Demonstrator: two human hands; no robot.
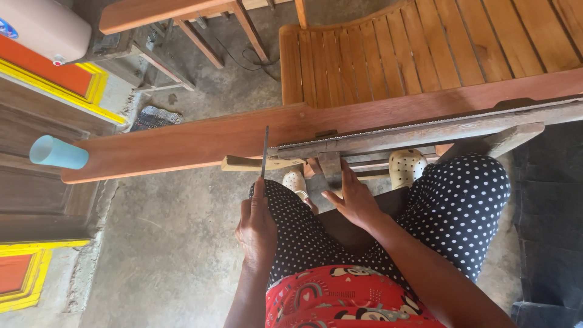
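My left hand (256,228) grips the handle end of a thin dark metal file (265,152). The file stands nearly upright, its upper part at the left end of a long saw blade (425,124). The blade lies teeth up, held between grey wooden clamp bars (388,141). My right hand (355,200) rests fingers-spread on the lower block of that clamp, just below the blade. Both hands are above my lap in black trousers with white dots.
A long reddish plank (182,143) runs behind the clamp, with a turquoise cup (57,152) at its left end. A slatted wooden seat (425,48) lies beyond it. White perforated clogs (407,167) are on my feet. The concrete floor (164,243) spreads to the left.
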